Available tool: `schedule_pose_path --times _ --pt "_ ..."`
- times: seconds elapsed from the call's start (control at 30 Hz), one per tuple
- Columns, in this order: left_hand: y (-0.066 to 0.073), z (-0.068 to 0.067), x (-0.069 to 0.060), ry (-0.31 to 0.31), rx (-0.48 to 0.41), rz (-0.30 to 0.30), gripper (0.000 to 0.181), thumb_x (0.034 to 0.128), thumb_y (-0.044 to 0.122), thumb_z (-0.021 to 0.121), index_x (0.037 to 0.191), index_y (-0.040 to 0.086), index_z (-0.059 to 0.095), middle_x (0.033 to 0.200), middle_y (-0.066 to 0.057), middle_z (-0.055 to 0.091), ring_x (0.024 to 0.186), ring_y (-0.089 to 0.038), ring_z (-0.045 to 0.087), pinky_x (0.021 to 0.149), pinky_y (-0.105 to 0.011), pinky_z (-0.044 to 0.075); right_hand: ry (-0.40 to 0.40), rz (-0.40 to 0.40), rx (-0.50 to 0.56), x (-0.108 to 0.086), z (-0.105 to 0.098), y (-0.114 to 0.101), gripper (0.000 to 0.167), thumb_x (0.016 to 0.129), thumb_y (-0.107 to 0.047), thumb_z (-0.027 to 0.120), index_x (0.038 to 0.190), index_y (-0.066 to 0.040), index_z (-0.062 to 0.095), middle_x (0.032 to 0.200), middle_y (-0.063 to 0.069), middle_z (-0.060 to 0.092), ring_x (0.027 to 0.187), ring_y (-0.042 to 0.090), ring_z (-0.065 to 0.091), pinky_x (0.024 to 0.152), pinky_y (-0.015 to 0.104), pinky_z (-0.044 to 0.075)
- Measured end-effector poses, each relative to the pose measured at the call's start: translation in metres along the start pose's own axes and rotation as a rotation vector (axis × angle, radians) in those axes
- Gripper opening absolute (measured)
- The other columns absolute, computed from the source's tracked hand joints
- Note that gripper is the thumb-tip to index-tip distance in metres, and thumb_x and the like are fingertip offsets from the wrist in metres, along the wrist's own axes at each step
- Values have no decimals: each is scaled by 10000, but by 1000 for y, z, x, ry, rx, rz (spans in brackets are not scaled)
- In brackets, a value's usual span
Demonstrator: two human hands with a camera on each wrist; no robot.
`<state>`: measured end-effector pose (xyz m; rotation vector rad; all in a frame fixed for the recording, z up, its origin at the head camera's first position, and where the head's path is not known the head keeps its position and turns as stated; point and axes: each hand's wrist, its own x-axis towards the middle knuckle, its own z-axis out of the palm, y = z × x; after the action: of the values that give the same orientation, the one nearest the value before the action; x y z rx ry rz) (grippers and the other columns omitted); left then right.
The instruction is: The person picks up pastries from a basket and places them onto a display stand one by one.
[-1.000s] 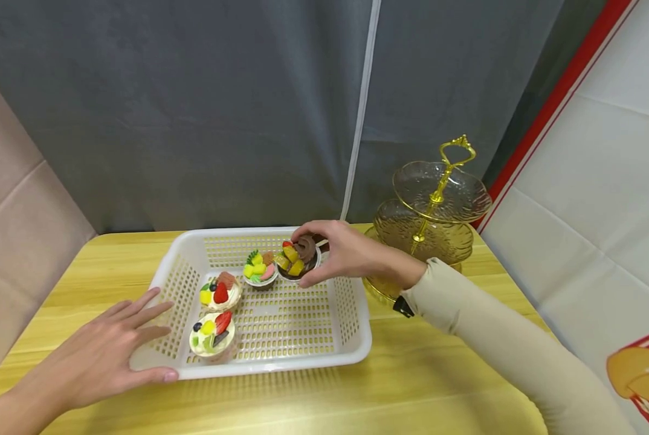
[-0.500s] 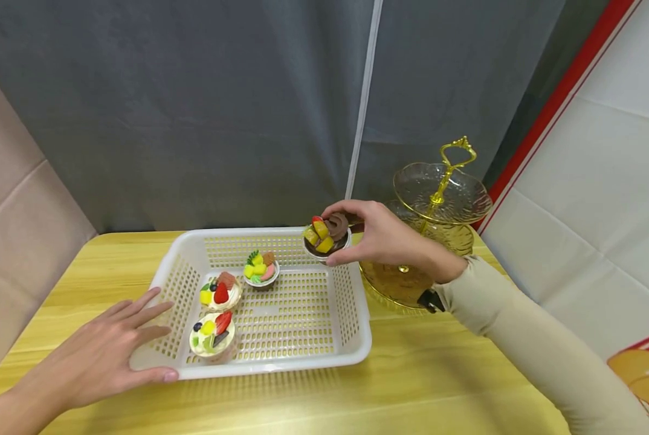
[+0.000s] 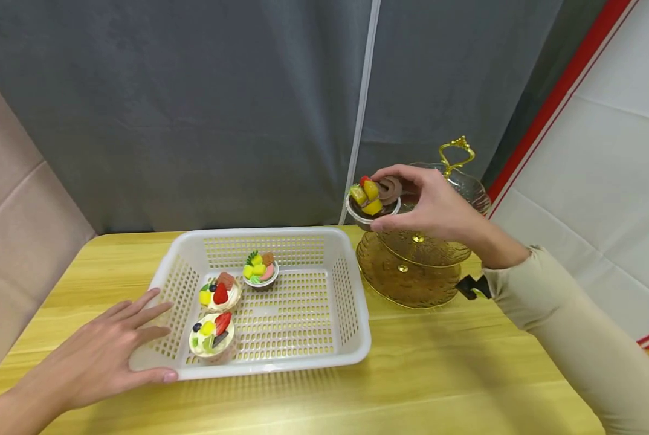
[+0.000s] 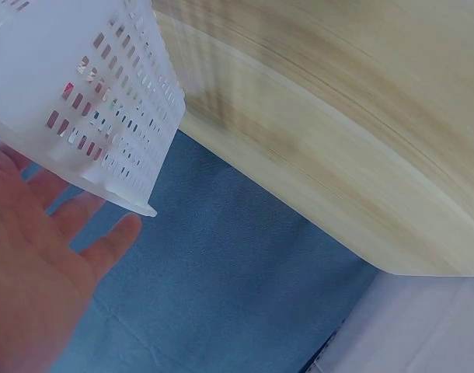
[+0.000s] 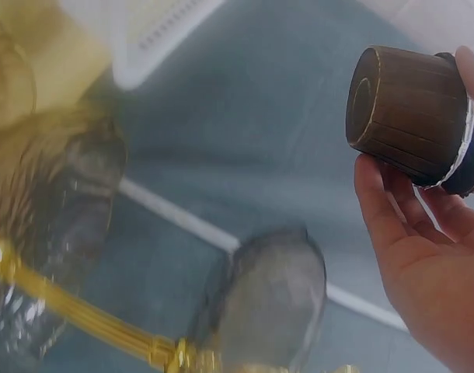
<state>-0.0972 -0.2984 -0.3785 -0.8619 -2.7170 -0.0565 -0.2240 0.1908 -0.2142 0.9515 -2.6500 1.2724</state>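
Observation:
My right hand (image 3: pixel 439 202) holds a chocolate cupcake (image 3: pixel 367 204) by its sides, with mango-like cubes, a strawberry piece and a brown swirl on top. In the right wrist view the cupcake's brown paper cup (image 5: pixel 412 113) is seen from below, between thumb and fingers. The cupcake hangs in the air just left of the gold-rimmed tiered stand (image 3: pixel 406 284), and the hand covers part of its upper tiers. Spread, nearly straight fingers of my left hand (image 3: pixel 109 350) rest at the left rim of the white plastic basket (image 3: pixel 303 359).
Three fruit-topped cupcakes sit in the basket: a brown-cupped one (image 3: pixel 261 270), a cream one (image 3: pixel 221 292) and another cream one (image 3: pixel 213 335) nearer the front. A grey curtain (image 3: pixel 221 121) hangs behind the wooden table (image 3: pixel 303 405); a white panel (image 3: pixel 602 211) stands at right.
My right hand has lifted the chocolate cupcake up out of the basket and carried it rightward to beside the stand. The left hand and the basket have stayed still.

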Motion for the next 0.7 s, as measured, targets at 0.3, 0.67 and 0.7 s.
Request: schedule_pose_path --times 0.3,0.67,0.7 --pt "0 -1 1 -5 -3 -2 693 712 773 671 1011 156 777 1329 -104 618 1315 -372 466 931 -498 379 106 37 -76 -14 -31 4 572 761 -110 869 1280 -105 626 1143 45 637 971 166 635 774 188 517" --pt "2 -3 1 -36 -11 -25 689 714 781 662 1014 171 779 1326 -95 622 1303 -392 471 940 -540 397 189 82 -64 -36 -60 17 545 801 -21 816 1299 -93 608 1136 37 635 941 146 639 774 155 508" --pt "2 -3 1 -38 -11 -26 689 714 781 663 1013 171 779 1326 -96 622 1303 -394 471 941 -542 398 193 90 -58 -38 -62 19 544 805 -12 810 1301 -92 604 1138 34 636 932 148 638 761 159 511"
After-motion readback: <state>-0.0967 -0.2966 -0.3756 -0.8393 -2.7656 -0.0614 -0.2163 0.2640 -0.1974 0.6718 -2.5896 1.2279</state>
